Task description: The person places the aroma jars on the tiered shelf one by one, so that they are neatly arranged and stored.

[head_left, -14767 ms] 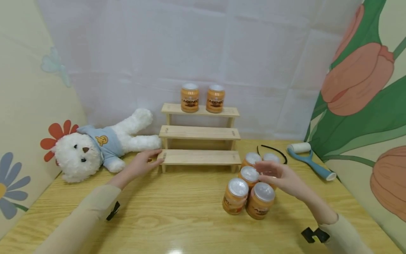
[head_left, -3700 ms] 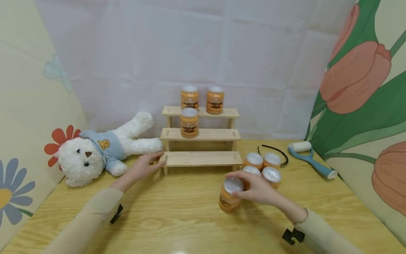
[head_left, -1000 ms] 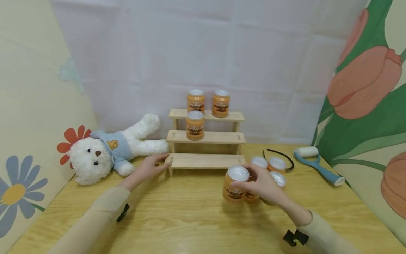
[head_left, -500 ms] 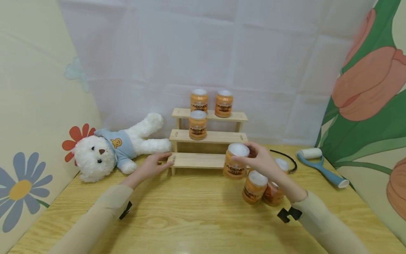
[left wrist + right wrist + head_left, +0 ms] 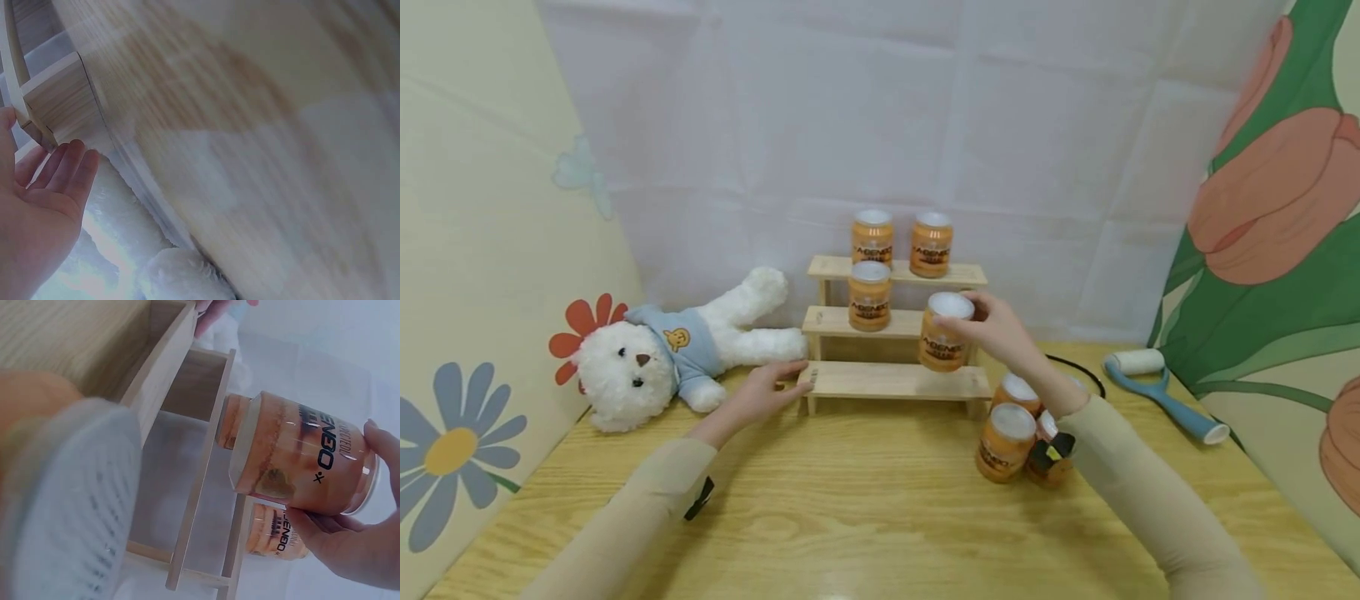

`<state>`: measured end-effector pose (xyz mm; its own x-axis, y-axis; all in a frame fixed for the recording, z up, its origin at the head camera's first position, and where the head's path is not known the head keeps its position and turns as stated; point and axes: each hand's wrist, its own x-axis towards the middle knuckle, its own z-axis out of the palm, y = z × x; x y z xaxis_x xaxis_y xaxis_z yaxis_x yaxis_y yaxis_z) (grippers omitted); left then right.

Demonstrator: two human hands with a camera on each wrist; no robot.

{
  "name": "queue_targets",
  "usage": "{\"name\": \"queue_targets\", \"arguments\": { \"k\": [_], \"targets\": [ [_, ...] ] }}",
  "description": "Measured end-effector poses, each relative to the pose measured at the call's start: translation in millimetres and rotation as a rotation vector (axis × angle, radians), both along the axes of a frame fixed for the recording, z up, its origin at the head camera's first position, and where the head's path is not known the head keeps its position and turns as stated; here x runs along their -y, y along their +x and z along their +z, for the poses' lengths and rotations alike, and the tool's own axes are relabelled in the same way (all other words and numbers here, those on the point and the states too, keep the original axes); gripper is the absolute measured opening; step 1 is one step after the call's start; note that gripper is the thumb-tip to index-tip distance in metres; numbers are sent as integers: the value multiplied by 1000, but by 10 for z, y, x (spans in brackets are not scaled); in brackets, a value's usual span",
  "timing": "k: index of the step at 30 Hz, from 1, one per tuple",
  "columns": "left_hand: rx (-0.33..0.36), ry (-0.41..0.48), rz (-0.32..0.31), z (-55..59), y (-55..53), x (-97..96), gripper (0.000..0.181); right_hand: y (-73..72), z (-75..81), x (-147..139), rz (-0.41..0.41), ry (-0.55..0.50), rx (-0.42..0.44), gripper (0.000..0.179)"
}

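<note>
My right hand (image 5: 1000, 331) grips an orange can (image 5: 943, 337) with a silver lid by its upper part. The can is held upright in front of the right part of the middle step of a three-tier wooden stand (image 5: 880, 379). In the right wrist view, thumb and fingers close around the can (image 5: 306, 456) near its lid end. My left hand (image 5: 763, 393) is at the left end of the lowest step; in the left wrist view, the board's end lies between thumb and fingers of the hand (image 5: 50, 206). Two cans (image 5: 931, 246) stand on the top step and one can (image 5: 869, 298) on the middle step, at left.
Several more cans (image 5: 1004, 446) stand on the table (image 5: 820, 517) right of the stand, partly hidden by my right forearm. A black headband (image 5: 1084, 372) and a blue-handled lint roller (image 5: 1172, 404) lie beyond. A white plush toy (image 5: 692, 350) lies at left.
A can was added on the middle step's left since the oldest frame. My right hand has since lifted another can off the table, up and toward the stand. The left hand stays put.
</note>
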<state>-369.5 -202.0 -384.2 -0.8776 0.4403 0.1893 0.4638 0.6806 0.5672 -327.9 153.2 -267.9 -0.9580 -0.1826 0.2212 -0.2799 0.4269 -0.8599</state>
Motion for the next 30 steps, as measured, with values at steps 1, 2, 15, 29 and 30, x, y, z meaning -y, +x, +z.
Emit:
{"name": "queue_targets", "arguments": {
  "k": [1,2,15,29,30],
  "targets": [
    [0,1,2,2,2,2,59,-37,13,23,-7,7,0,56],
    [2,2,3,4,2,4,59,-74,23,48,-13,6,2,57],
    [2,-1,1,-11,15,-6,56,-458,7,275,-56,-39,-40,46],
    [5,12,8,-9,23,0,59,-674,-11,453,-92,-24,-76,54],
    [12,13,11,-9,24,5,59,-690,-24,462,-95,-23,-76,55]
  ]
}}
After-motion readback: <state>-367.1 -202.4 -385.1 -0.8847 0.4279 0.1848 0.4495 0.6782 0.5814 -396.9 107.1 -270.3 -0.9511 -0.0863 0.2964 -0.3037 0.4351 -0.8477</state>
